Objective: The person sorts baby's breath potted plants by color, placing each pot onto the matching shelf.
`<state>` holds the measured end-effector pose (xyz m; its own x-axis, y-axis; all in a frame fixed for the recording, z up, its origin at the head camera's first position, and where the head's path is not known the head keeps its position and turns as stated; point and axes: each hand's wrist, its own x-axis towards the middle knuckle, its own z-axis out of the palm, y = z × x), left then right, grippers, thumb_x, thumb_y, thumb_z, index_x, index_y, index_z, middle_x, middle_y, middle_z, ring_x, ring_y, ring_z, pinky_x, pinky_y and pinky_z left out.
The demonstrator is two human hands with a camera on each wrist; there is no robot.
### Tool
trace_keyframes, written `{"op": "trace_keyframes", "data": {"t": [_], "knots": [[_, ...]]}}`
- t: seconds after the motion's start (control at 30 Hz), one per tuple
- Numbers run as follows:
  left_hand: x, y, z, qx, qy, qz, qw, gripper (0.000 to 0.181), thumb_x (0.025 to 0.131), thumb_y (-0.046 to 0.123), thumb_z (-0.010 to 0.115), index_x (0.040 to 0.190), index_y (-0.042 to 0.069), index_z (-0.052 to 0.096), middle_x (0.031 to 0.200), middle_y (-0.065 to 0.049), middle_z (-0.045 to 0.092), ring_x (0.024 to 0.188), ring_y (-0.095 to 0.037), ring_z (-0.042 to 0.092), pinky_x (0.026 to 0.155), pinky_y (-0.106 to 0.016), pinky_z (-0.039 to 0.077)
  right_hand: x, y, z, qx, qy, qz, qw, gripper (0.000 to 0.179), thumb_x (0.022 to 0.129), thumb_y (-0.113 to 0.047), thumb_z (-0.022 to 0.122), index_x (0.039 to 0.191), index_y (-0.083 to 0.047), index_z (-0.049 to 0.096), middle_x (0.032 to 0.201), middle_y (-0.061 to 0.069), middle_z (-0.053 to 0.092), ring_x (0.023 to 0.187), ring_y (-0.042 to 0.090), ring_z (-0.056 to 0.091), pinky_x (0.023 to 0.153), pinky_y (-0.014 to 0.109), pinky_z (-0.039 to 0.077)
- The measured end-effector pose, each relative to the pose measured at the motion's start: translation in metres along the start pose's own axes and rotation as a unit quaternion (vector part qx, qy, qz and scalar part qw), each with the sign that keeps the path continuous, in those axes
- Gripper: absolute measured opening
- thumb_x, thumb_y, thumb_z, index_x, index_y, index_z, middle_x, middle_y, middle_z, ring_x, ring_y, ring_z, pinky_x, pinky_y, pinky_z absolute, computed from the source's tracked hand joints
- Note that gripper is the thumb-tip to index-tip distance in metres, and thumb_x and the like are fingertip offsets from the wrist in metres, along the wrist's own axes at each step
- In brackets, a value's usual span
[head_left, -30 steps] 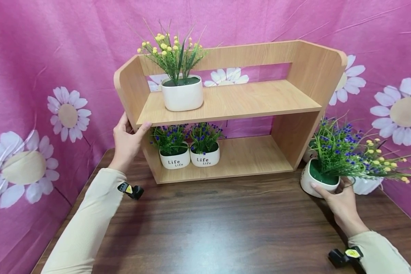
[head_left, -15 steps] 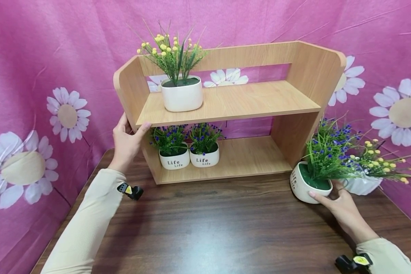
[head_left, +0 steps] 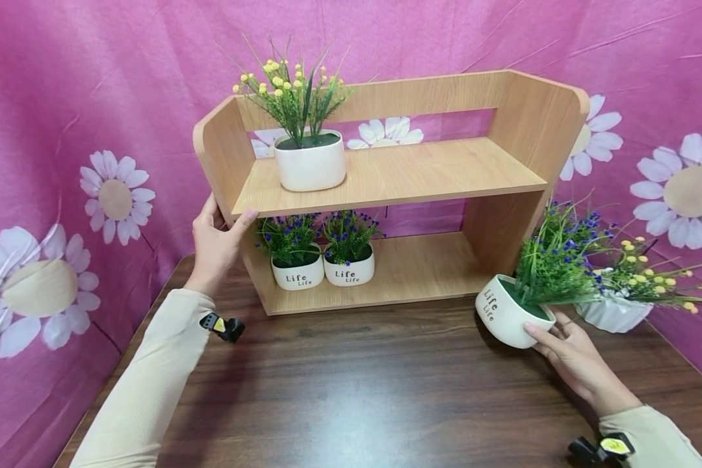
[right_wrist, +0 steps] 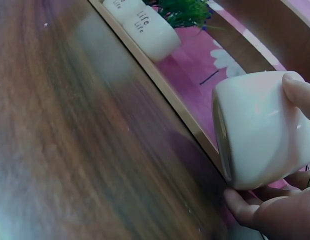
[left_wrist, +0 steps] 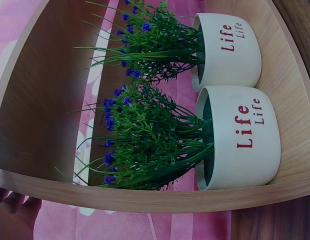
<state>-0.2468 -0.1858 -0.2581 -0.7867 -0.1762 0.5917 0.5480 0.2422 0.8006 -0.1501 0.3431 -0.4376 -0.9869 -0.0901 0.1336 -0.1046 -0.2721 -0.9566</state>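
Observation:
My right hand [head_left: 579, 364] grips a white pot of blue flowers [head_left: 511, 318] near its rim, thumb in front and fingers behind. The pot, marked "Life", is tilted just off the shelf's right front corner; the right wrist view shows its pale side [right_wrist: 265, 125]. My left hand [head_left: 216, 244] grips the left side panel of the wooden shelf [head_left: 439, 169], thumb on the upper board's front corner. On the lower board, at the left, stand two matching blue-flower pots [head_left: 297, 270], side by side. A white pot of yellow flowers [head_left: 310, 162] stands upright on the upper board's left part.
Behind my right hand, a white pot with yellow flowers [head_left: 617, 312] stands on the dark wooden table [head_left: 351, 390]. A pink curtain [head_left: 433, 32] with daisy prints hangs behind the shelf and along both sides.
My right hand has drawn the blue-flower pot leftward, away from the yellow-flower pot and toward the shelf. It has turned so the "Life" lettering shows, and tilts more. My left hand stays put.

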Motion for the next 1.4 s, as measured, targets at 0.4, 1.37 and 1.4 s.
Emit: {"op": "trace_keyframes", "data": {"t": [0.4, 1.37, 1.4], "knots": [[-0.001, -0.001, 0.001, 0.009, -0.001, -0.005, 0.9999, 0.059, 0.085, 0.004, 0.070, 0.139, -0.001, 0.047, 0.127, -0.025, 0.058, 0.111, -0.021, 0.059, 0.089, -0.020, 0.048, 0.003, 0.005, 0.023, 0.028, -0.046, -0.007, 0.9985, 0.039, 0.097, 0.007, 0.044, 0.129, -0.013, 0.036, 0.120, -0.004, 0.059, 0.109, 0.005, 0.058, 0.089, 0.023, 0.051], [0.001, -0.002, 0.000, -0.009, -0.001, 0.002, 1.0000, 0.060, 0.085, 0.003, 0.070, 0.141, 0.001, 0.045, 0.129, -0.025, 0.057, 0.114, -0.024, 0.058, 0.092, -0.021, 0.048, 0.030, 0.021, 0.086, -0.247, -0.050, 0.015, 0.9676, 0.070, 0.090, -0.010, 0.066, 0.147, 0.001, 0.028, 0.146, 0.028, 0.036, 0.116, -0.007, 0.046, 0.092, 0.012, 0.042], [0.000, -0.002, 0.000, -0.007, -0.001, 0.002, 1.0000, 0.061, 0.085, 0.003, 0.070, 0.141, 0.001, 0.045, 0.129, -0.025, 0.057, 0.114, -0.023, 0.058, 0.091, -0.021, 0.048, 0.032, 0.021, 0.086, -0.250, -0.056, 0.014, 0.9666, 0.072, 0.090, -0.010, 0.067, 0.148, 0.001, 0.026, 0.146, 0.029, 0.035, 0.116, -0.007, 0.045, 0.093, 0.011, 0.041]]}}
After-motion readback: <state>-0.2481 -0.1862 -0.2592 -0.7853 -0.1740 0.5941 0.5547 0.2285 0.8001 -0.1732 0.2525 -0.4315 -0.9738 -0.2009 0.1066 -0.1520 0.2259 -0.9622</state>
